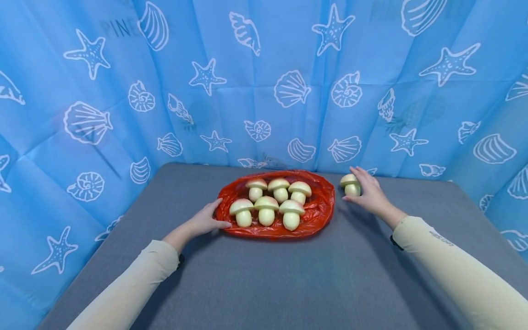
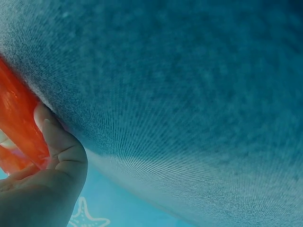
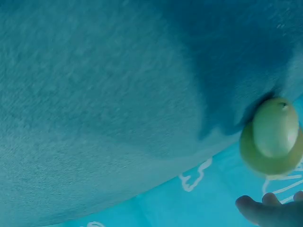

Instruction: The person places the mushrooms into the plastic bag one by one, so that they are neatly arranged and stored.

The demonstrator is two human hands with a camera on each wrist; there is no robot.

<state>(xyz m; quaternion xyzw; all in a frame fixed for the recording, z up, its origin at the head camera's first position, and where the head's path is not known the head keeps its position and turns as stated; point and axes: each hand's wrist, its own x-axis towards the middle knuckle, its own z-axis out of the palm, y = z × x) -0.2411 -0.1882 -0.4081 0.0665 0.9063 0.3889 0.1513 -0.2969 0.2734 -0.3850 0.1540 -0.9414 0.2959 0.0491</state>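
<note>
In the head view a red plastic bag (image 1: pixel 272 233) lies spread open with several toy mushrooms (image 1: pixel 266 216) standing in it, pale with pinkish caps. My left hand (image 1: pixel 205 219) grips the bag's left end, thumb in front and fingers behind. The left wrist view shows the left thumb (image 2: pixel 64 142) against the red plastic (image 2: pixel 19 113). To the right of the bag, a single mushroom (image 1: pixel 350 185) stands on the table. Around its right side my right hand (image 1: pixel 369 192) spreads its thumb and fingers. The right wrist view shows its fingertips (image 3: pixel 265 208) apart from that mushroom (image 3: pixel 274 127).
A grey cloth-covered table (image 1: pixel 264 284) is under everything. Behind it and along both sides hangs a blue curtain (image 1: pixel 264 68) printed with white shells and starfish, reaching the table's back edge.
</note>
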